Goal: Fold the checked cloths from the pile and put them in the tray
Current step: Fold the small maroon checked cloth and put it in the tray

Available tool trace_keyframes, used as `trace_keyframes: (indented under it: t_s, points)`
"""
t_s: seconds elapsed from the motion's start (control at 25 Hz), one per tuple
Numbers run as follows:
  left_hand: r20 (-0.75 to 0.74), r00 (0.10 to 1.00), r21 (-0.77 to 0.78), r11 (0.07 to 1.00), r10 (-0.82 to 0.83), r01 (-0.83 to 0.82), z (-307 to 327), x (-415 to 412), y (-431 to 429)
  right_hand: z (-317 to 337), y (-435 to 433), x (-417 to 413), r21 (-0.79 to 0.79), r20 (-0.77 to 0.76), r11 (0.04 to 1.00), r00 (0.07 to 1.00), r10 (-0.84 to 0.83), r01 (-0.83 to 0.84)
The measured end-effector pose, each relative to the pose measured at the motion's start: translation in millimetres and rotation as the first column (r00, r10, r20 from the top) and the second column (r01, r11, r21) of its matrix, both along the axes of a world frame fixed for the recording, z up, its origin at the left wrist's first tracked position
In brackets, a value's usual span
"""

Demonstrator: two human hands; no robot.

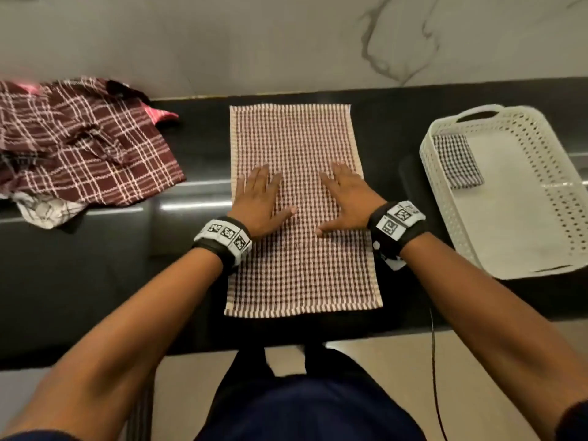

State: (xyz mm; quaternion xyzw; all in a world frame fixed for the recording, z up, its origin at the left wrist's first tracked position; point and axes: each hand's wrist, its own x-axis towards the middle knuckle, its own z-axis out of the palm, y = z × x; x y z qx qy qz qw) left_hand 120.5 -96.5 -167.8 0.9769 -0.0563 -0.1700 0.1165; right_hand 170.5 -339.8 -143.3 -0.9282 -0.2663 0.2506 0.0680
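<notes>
on the dark counter (95,281) before me one checked cloth (302,138) is lying spread flat, its near edge stopping just short of the counter's front edge. two hands are resting on its middle: left hand (259,198) and right hand (348,198) are both pressing down with straight fingers, gripping nothing. one folded cloth (458,160) is sitting in the far left corner of the one tray (555,186) at right. one rumpled pile (79,144) is lying at left, with bare counter showing either side of the spread cloth.
</notes>
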Motion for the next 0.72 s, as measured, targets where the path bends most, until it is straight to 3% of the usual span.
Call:
trace_keyframes:
  t_s: [0.12,0.24,0.4,0.56,0.64,0.72]
  points:
    - [0.089,0.963,-0.205,0.942,-0.254,0.267,22,-55,-10,10,-10,-60,0.331,0.091,0.942,0.996,0.019,-0.048]
    - [-0.006,0.916,-0.284,0.879,-0.401,0.383,28,-108,-17,13,-17,-120,0.355,0.062,0.910,0.976,0.207,-0.215]
    - [-0.006,0.946,-0.170,0.933,-0.323,0.317,17,-140,-32,0,-6,-160,0.183,0.090,0.935,0.952,0.291,-0.303]
    - [0.043,0.982,-0.045,0.981,-0.184,0.186,13,-142,-53,2,9,-155,0.197,0.080,0.950,0.970,0.231,-0.243]
    - [0.079,0.988,-0.038,0.989,-0.137,0.140,16,-136,-54,5,9,-146,0.253,0.012,0.955,0.988,0.156,-0.154]
    - [0.077,0.993,-0.086,0.991,-0.093,0.100,19,-129,-41,6,-1,-139,0.251,0.000,0.951,0.983,0.184,-0.178]
